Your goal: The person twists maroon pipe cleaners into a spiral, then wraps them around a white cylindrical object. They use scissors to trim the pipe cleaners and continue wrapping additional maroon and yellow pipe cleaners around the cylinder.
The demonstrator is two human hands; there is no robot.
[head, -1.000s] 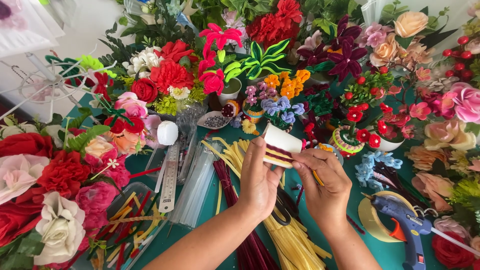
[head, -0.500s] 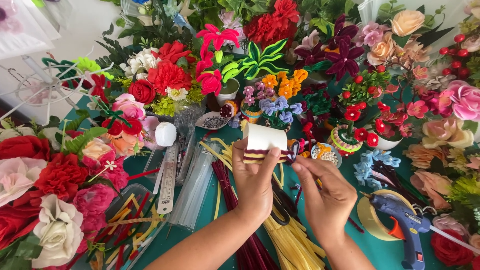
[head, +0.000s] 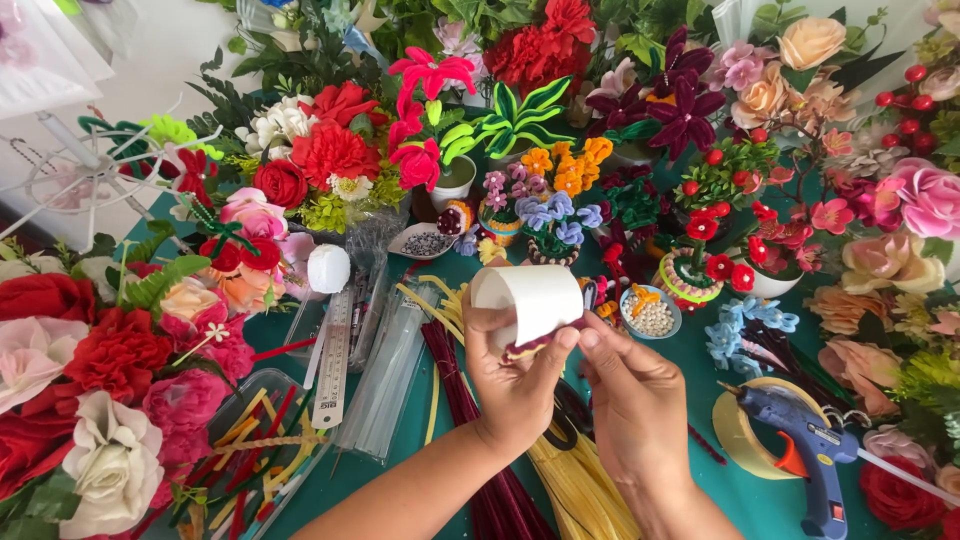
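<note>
**White tube wrapped with striped chenille stem, held at centre of craft table**

White tube (head: 530, 298): a short cylinder, held above the teal table (head: 760, 500), clear of the surface. A striped chenille stem (head: 540, 342) in dark red and yellow is laid along its lower edge.

Left of the tube: artificial roses (head: 90, 350) in red, pink and cream; a clear ruler (head: 333, 360); a tray of cut stems (head: 250, 440).

Left hand (head: 515, 385): closed around the tube from below, thumb pressed on the stem.

Right hand (head: 635, 390): fingertips pinched narrowly on the stem's end, touching the tube.

Beneath the hands: bundles of dark red stems (head: 470, 400) and yellow stems (head: 590, 490).

Right: bowl of pale beads (head: 652, 315); blue glue gun (head: 805, 440) resting on a tape roll (head: 735, 435).

Risk, as judged: the stem may spring loose if thumb pressure is eased; the light tube may be crushed by a tighter hold.

Not determinable: whether glue is applied under the stem; how far the stem runs behind the tube. The glue gun's handle is cut off at the frame edge.
</note>
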